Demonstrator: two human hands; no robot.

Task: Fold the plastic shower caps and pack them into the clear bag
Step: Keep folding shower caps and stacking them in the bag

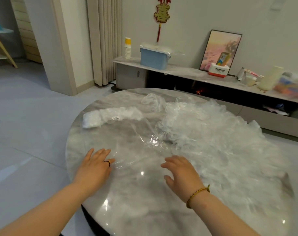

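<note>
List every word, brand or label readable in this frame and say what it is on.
"Panasonic": on the red and white box on the low cabinet.
White sticker on the filled bag: print too small to read.
Gold wall ornament: one stylised character, not legible.
Colourful carton above the box: print blurred.

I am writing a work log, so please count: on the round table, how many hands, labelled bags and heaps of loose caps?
Hands: 2, the left hand and the right hand
Labelled bag: 1
Heap of loose caps: 1, its single caps too tangled to count
Total: 4
</note>
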